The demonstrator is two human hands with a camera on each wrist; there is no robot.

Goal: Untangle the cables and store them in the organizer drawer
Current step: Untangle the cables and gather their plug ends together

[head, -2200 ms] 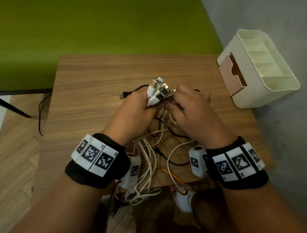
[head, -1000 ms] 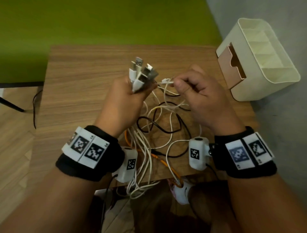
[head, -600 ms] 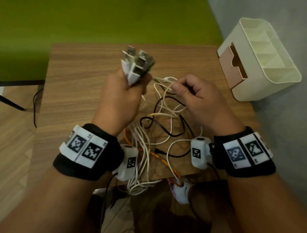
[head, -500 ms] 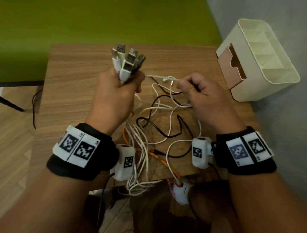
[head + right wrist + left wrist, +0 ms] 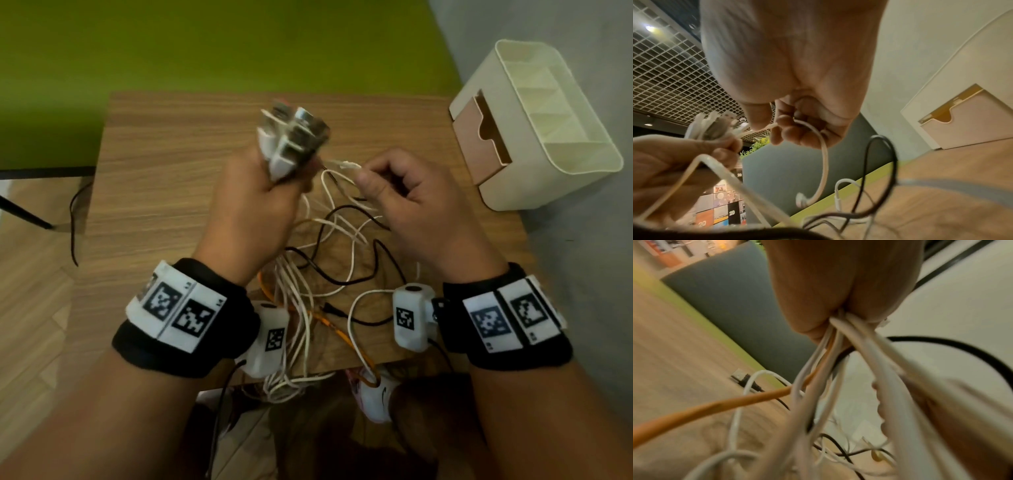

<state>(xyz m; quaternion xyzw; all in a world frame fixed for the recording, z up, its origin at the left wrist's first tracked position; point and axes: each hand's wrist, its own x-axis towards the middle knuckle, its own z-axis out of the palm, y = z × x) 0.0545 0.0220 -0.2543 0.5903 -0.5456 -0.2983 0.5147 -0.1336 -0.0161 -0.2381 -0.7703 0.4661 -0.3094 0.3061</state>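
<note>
Head view shows the left hand raised above the brown wood-grain table, its fingers curled tight round a blurred bunch of white and silver USB plugs that stick up from the fist. Just beside it, the right hand pinches one thin white cable end between thumb and forefinger. Below and between both hands hangs the tangle of cables: several white ones, at least one black and one orange, the exact count lost in the knot. One cream plastic desk organizer stands at the table's right edge, its single pink drawer partly pulled out. Left wrist view alone shows the orange cable leaving the fist, and a black plug lying on the table. Right wrist view shows the pinched cable's loop curving below the fingers.
</note>
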